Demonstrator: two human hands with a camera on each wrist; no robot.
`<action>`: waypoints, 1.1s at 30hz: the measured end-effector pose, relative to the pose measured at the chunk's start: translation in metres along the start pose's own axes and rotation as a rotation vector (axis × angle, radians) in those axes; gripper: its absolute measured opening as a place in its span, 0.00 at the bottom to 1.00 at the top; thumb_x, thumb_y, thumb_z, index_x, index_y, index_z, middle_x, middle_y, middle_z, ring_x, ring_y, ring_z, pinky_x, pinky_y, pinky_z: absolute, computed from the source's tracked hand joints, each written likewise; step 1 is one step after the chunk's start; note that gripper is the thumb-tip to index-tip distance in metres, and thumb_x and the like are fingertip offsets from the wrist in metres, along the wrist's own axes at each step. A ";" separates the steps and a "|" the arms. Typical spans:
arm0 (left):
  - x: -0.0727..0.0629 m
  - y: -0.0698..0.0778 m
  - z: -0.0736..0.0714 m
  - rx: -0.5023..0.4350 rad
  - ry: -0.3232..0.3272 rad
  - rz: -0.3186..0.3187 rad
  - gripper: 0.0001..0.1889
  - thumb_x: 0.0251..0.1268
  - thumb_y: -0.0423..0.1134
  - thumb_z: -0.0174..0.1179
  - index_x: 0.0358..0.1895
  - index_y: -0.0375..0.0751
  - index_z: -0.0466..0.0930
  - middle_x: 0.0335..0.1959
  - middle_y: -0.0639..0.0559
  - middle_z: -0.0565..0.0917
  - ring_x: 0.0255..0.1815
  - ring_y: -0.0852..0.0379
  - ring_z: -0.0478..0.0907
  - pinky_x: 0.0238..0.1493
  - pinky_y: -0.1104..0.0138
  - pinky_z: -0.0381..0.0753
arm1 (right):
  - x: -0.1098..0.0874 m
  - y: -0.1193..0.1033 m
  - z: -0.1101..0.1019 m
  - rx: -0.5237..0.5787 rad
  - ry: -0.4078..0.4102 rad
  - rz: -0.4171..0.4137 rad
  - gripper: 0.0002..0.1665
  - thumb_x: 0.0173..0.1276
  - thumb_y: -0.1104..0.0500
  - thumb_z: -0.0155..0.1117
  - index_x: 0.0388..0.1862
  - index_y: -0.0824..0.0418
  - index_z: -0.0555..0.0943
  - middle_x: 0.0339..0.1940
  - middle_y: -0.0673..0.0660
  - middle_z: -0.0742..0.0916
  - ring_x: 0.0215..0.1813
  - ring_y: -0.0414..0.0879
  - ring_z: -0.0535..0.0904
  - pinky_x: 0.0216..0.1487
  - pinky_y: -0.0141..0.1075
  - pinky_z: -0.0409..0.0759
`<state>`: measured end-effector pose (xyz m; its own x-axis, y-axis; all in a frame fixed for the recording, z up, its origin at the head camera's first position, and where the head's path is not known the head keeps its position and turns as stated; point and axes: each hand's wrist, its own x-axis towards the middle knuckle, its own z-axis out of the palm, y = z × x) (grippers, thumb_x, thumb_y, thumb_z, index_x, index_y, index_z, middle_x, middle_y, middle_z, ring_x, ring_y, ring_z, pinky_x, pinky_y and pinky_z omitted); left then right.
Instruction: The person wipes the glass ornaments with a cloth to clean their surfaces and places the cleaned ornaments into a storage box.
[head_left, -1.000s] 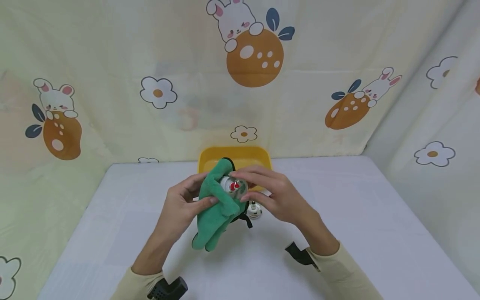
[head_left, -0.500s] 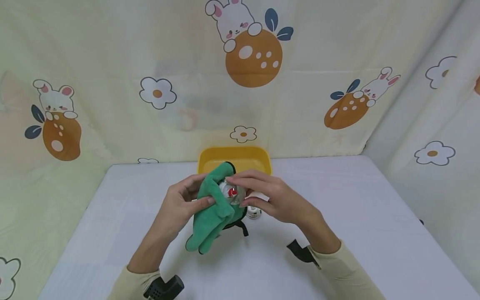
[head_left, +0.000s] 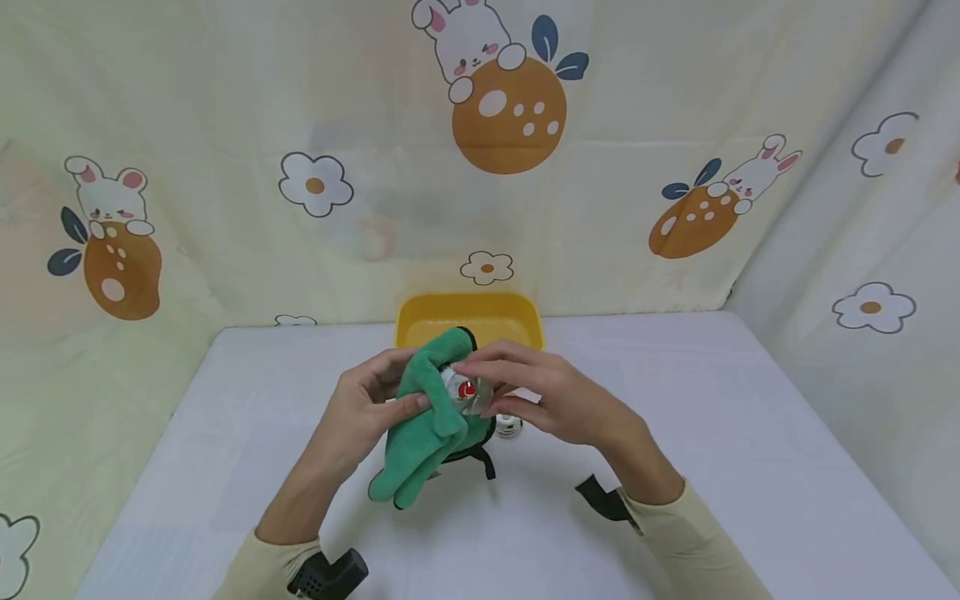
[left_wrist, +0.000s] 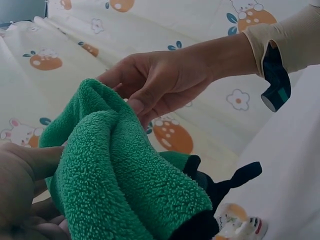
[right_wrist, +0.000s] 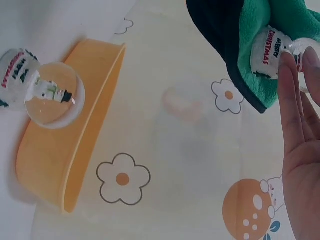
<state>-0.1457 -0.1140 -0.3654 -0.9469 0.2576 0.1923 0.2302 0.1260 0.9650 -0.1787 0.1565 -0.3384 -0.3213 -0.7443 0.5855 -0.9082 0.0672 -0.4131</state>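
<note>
A green terry towel with dark edging hangs in folds from my left hand, whose thumb presses on its front. Within its folds lies a small snow globe with a red figure inside, tilted on its side. My right hand pinches the globe's clear dome between thumb and fingers. In the right wrist view, "Merry Christmas" lettering shows on the white base, which the towel wraps from behind. The left wrist view shows mostly towel, which hides the globe there.
A second snow globe, with a snowman inside, stands on the white table just beyond the towel. Behind it, a yellow tray sits near the table's back edge, against a printed curtain. A black strap dangles from the towel.
Both hands have brought the towel and snow globe slightly left and down. The globe has tipped a little within the towel, and the right fingers have shifted on its dome.
</note>
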 end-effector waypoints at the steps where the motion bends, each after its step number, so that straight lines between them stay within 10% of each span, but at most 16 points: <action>1: 0.000 0.000 0.000 0.000 -0.003 0.003 0.25 0.66 0.33 0.68 0.66 0.45 0.78 0.53 0.48 0.86 0.53 0.48 0.82 0.50 0.62 0.85 | 0.000 0.000 0.000 0.003 0.002 0.009 0.34 0.60 0.71 0.74 0.66 0.65 0.77 0.61 0.58 0.81 0.52 0.45 0.81 0.50 0.30 0.85; 21: -0.002 -0.002 0.010 -0.099 0.021 0.176 0.27 0.64 0.27 0.68 0.67 0.40 0.76 0.57 0.44 0.83 0.53 0.50 0.81 0.52 0.63 0.87 | 0.003 -0.005 0.011 -0.051 0.247 0.131 0.38 0.46 0.66 0.85 0.58 0.61 0.79 0.50 0.56 0.85 0.42 0.44 0.81 0.32 0.32 0.84; 33: -0.003 -0.005 0.008 -0.065 0.016 0.170 0.28 0.62 0.28 0.70 0.67 0.43 0.76 0.57 0.46 0.83 0.54 0.50 0.82 0.51 0.62 0.87 | 0.002 -0.002 0.005 -0.062 0.174 0.071 0.30 0.62 0.59 0.75 0.63 0.62 0.81 0.56 0.56 0.85 0.48 0.43 0.80 0.42 0.29 0.83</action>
<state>-0.1422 -0.1080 -0.3724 -0.8992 0.2542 0.3561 0.3730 0.0199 0.9276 -0.1761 0.1510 -0.3397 -0.4218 -0.6105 0.6704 -0.8946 0.1599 -0.4172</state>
